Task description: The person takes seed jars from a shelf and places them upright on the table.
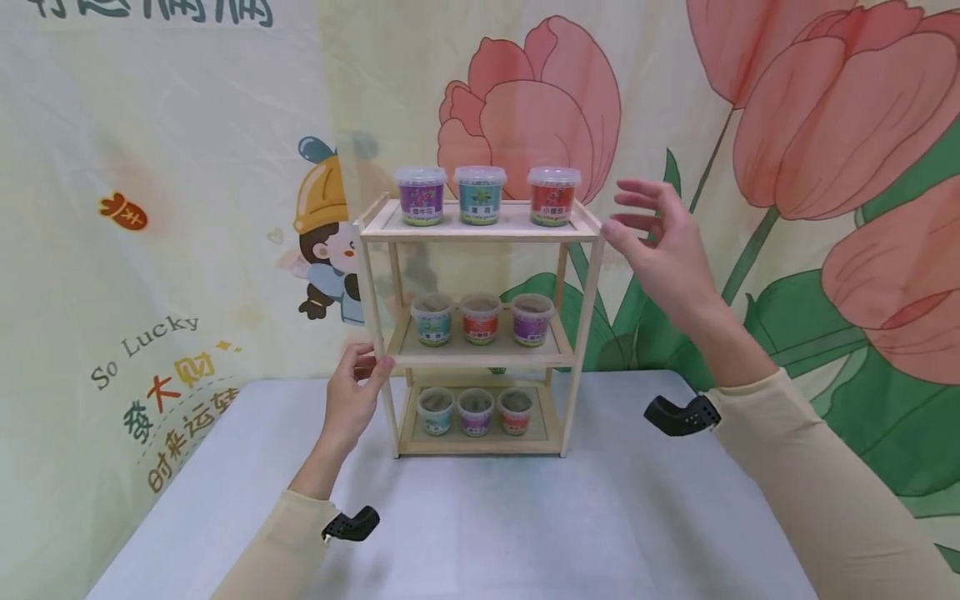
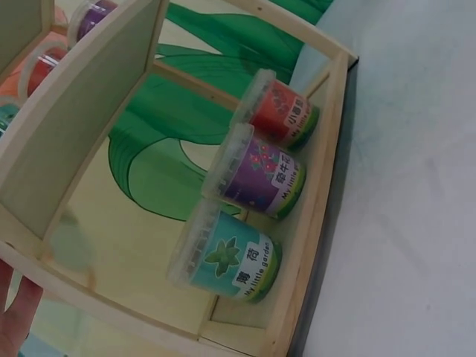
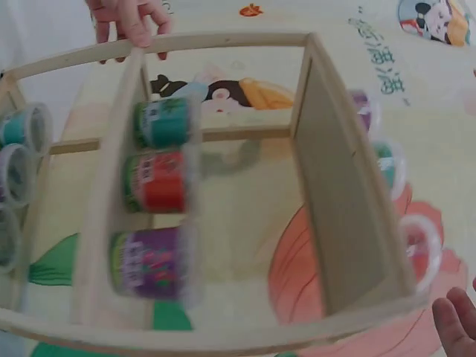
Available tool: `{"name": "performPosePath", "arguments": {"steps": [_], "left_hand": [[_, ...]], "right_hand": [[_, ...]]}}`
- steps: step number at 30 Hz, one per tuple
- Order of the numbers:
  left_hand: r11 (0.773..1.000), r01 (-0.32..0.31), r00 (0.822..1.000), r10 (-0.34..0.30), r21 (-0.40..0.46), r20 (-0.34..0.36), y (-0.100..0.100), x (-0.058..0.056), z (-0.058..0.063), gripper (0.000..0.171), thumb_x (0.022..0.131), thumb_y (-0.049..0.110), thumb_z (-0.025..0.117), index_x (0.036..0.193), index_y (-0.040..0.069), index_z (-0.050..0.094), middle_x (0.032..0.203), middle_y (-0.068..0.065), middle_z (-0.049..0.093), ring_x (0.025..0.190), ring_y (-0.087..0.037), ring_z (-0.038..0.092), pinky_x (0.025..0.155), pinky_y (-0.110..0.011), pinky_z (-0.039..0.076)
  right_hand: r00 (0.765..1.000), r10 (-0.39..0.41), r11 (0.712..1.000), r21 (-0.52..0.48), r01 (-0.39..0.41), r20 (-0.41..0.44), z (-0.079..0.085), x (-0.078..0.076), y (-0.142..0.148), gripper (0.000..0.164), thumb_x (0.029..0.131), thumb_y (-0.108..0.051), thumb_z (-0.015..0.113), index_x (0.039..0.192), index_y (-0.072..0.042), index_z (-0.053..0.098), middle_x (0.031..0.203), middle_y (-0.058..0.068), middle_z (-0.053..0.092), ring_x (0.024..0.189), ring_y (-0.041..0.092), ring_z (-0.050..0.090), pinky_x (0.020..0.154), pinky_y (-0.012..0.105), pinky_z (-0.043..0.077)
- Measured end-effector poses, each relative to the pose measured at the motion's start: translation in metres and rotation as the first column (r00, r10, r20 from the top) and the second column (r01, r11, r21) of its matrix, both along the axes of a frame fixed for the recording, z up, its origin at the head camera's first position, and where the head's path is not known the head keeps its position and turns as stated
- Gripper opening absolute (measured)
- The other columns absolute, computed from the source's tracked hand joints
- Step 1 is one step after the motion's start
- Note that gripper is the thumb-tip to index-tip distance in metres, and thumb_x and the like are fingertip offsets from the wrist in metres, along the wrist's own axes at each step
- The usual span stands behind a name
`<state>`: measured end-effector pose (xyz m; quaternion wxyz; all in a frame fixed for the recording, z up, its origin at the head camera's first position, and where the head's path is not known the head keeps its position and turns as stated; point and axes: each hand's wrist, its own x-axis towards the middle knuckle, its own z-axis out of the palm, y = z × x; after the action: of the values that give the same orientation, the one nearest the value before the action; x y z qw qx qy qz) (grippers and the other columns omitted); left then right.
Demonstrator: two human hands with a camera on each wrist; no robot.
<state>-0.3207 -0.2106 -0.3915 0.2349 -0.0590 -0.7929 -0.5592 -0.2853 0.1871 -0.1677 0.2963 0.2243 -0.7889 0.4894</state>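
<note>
A three-tier wooden shelf [image 1: 483, 361] stands on the table. My left hand [image 1: 351, 400] grips its left post at the middle tier, thumb in front; in the right wrist view that hand [image 3: 132, 21] shows around the post. Beside the top right corner is my right hand [image 1: 667, 250], fingers loosely bent and holding nothing. On the top tier sit a purple cup [image 1: 421, 197], a teal cup [image 1: 480, 197] and, set slightly apart, a red cup [image 1: 552, 198]. Teal [image 1: 432, 322], red [image 1: 480, 321] and purple [image 1: 532, 322] cups line the middle tier. The bottom tier bears teal [image 2: 232, 256], purple [image 2: 260, 177] and red [image 2: 282, 117] cups.
A white cloth covers the table [image 1: 480, 525] under the shelf. Behind it hangs a backdrop [image 1: 247, 192] printed with tulips, a cartoon figure and lettering. Black wrist devices [image 1: 681, 415] are at both sleeves.
</note>
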Motion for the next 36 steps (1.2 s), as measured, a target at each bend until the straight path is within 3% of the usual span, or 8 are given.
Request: {"name": "performPosePath", "arguments": {"steps": [6,13,18,24,36], "left_hand": [[1.000,-0.005,1.000,0.005,0.006,-0.006,-0.001,-0.001,-0.002,0.044,0.105,0.041,0.068,0.138,0.014,0.057,0.123,-0.015,0.063,0.112,-0.025,0.056,0.091,-0.040,0.051],[1.000,-0.009,1.000,0.009,0.009,-0.008,-0.002,-0.002,-0.004,0.043,0.105,0.039,0.069,0.136,0.012,0.058,0.122,-0.016,0.064,0.109,-0.023,0.057,0.088,-0.031,0.050],[1.000,-0.029,1.000,0.029,0.001,0.000,-0.005,-0.001,-0.005,0.041,0.104,0.039,0.069,0.135,0.013,0.059,0.121,-0.016,0.065,0.108,-0.023,0.058,0.087,-0.031,0.050],[1.000,-0.019,1.000,0.019,0.018,0.022,-0.006,0.000,-0.007,0.044,0.105,0.041,0.068,0.137,0.014,0.058,0.122,-0.015,0.064,0.109,-0.022,0.057,0.087,-0.030,0.050],[0.998,-0.038,0.999,0.039,0.042,-0.035,0.004,-0.001,-0.004,0.045,0.105,0.041,0.068,0.138,0.012,0.060,0.122,-0.015,0.065,0.109,-0.020,0.057,0.081,-0.016,0.050]], "right_hand": [[0.996,0.079,0.996,0.053,-0.076,-0.050,0.042,0.001,-0.036,0.053,0.104,-0.022,0.070,0.153,-0.016,0.051,0.147,0.006,0.057,0.131,0.026,0.061,0.111,0.039,0.051],[0.980,0.162,0.975,0.132,-0.177,0.117,0.068,-0.003,-0.082,0.059,0.104,-0.030,0.070,0.157,-0.026,0.044,0.150,0.005,0.053,0.134,0.020,0.058,0.110,0.043,0.051],[0.963,0.179,0.956,0.194,-0.218,0.200,0.070,-0.014,-0.113,0.064,0.104,-0.039,0.069,0.159,-0.030,0.040,0.153,0.003,0.052,0.137,0.020,0.054,0.111,0.040,0.048],[0.929,0.228,0.944,0.166,-0.284,0.292,0.059,-0.027,-0.144,0.063,0.104,-0.034,0.069,0.160,-0.026,0.040,0.153,0.007,0.052,0.138,0.020,0.053,0.109,0.038,0.050],[0.920,0.139,0.951,0.211,-0.228,0.367,0.054,-0.030,-0.160,0.068,0.103,-0.042,0.068,0.162,-0.030,0.035,0.161,0.008,0.047,0.144,0.018,0.049,0.110,0.040,0.050]]}}
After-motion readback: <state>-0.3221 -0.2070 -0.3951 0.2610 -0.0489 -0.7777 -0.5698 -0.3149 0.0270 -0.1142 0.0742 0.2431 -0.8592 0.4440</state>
